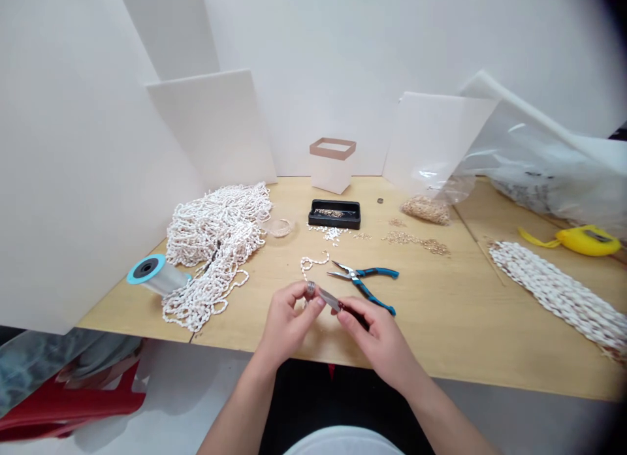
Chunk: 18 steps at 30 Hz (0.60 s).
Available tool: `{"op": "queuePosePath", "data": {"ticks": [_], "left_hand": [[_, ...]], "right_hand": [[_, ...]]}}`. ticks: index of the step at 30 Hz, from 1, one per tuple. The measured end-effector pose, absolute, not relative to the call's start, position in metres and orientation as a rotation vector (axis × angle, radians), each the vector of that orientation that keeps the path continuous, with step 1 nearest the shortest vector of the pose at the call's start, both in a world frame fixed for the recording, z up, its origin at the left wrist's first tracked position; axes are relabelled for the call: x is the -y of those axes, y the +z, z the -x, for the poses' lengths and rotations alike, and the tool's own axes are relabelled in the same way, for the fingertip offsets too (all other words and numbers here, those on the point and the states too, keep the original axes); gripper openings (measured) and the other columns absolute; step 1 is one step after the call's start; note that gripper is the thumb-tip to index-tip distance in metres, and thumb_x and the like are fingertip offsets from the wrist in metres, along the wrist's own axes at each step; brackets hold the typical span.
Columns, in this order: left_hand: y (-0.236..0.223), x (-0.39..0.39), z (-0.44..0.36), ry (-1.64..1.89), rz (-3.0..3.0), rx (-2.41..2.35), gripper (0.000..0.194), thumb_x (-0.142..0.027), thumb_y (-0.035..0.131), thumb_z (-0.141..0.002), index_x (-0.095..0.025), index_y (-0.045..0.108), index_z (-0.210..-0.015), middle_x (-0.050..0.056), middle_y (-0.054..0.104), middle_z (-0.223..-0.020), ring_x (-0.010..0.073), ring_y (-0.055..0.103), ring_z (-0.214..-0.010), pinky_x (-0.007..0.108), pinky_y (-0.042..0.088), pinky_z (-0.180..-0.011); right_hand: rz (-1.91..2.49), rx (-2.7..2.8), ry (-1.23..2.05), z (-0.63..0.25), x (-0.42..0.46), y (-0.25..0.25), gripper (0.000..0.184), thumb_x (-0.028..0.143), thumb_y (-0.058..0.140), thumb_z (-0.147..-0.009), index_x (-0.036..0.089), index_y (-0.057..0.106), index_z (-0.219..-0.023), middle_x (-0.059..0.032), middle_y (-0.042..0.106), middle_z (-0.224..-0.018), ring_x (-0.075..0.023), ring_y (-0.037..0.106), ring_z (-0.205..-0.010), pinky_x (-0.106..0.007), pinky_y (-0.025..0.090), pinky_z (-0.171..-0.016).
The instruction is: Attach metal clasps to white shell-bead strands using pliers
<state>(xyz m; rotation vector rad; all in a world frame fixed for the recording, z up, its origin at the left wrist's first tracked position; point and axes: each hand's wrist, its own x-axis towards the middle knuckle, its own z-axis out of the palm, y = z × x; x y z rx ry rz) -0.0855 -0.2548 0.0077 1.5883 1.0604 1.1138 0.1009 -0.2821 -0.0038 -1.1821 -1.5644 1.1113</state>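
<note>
Left hand pinched closed on a ribbed metal ring. Right hand gripping a small dark-handled blade tool, tip just beside the ring; both held above the bench near its front edge. Blue-handled pliers lie close by, near a short shell-bead strand.

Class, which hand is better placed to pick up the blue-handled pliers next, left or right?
Right, probably. The right hand is closer to the blue-handled pliers, which lie just beyond it, though it must first free the dark-red-handled tool. The left hand, pinching a small metal ring, is farther away.
</note>
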Motion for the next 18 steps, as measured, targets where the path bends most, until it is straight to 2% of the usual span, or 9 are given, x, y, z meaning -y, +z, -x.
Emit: {"op": "queuePosePath", "data": {"ticks": [4,6,8,11,14,16,18], "left_hand": [[0.004,0.268,0.078,1.039,-1.586,-1.036,0.023,-0.036,0.066,-0.091,-0.018,0.068,-0.078,0.004,0.066,-0.076,0.0186,0.06,-0.077,0.031,0.047,-0.081],[0.003,0.27,0.075,1.001,-1.594,-1.029,0.024,-0.036,0.066,-0.092,-0.018,0.067,-0.077,0.004,0.065,-0.075,0.0179,0.058,-0.076,0.031,0.046,-0.08],[0.002,0.266,0.076,1.006,-1.571,-1.036,0.023,-0.036,0.067,-0.091,-0.017,0.067,-0.078,0.004,0.064,-0.076,0.0172,0.057,-0.076,0.029,0.045,-0.078],[0.001,0.25,0.081,1.061,-1.416,-1.023,0.022,-0.037,0.071,-0.088,-0.016,0.068,-0.08,0.004,0.063,-0.076,0.0149,0.056,-0.074,0.027,0.044,-0.072],[0.002,0.228,0.085,1.093,-1.201,-0.941,0.025,-0.039,0.078,-0.082,-0.016,0.069,-0.082,0.001,0.06,-0.07,0.0105,0.05,-0.061,0.025,0.041,-0.062],[0.005,0.214,0.084,1.137,-1.113,-0.848,0.027,-0.04,0.081,-0.079,-0.016,0.069,-0.081,0.001,0.062,-0.07,0.0101,0.051,-0.06,0.025,0.041,-0.062],[0.01,0.203,0.08,1.181,-1.014,-0.785,0.027,-0.038,0.084,-0.076,-0.016,0.069,-0.081,0.001,0.063,-0.072,0.0104,0.055,-0.064,0.025,0.043,-0.066]], "right_hand": [[1.249,1.52,1.103,-0.106,0.303,-0.015,0.039,0.051,0.05,-0.099,0.022,0.071,-0.084,-0.0048,0.072,-0.081,-0.0229,0.067,-0.078,-0.031,0.053,-0.072],[1.286,1.501,1.093,-0.111,0.313,-0.02,0.045,0.052,0.044,-0.101,0.021,0.067,-0.079,-0.0033,0.068,-0.073,-0.0209,0.064,-0.069,-0.03,0.051,-0.065],[1.341,1.492,1.066,-0.123,0.32,-0.024,0.046,0.053,0.041,-0.102,0.021,0.069,-0.084,-0.0042,0.07,-0.077,-0.022,0.066,-0.072,-0.031,0.052,-0.066],[1.484,1.573,0.909,-0.155,0.318,-0.027,0.039,0.054,0.048,-0.098,0.025,0.073,-0.106,-0.0071,0.076,-0.1,-0.0277,0.072,-0.094,-0.035,0.057,-0.08],[1.703,1.688,0.554,-0.198,0.302,-0.035,0.047,0.054,0.053,-0.095,0.028,0.062,-0.133,-0.0094,0.074,-0.115,-0.0303,0.071,-0.098,-0.04,0.057,-0.081],[1.832,1.696,0.208,-0.224,0.287,-0.045,0.044,0.05,0.048,-0.097,0.024,0.061,-0.131,-0.0135,0.071,-0.121,-0.0328,0.069,-0.102,-0.045,0.054,-0.088],[1.936,1.749,-0.001,-0.241,0.273,-0.058,0.041,0.044,0.045,-0.098,0.02,0.065,-0.124,-0.0167,0.071,-0.113,-0.0347,0.067,-0.098,-0.048,0.053,-0.086]]}}
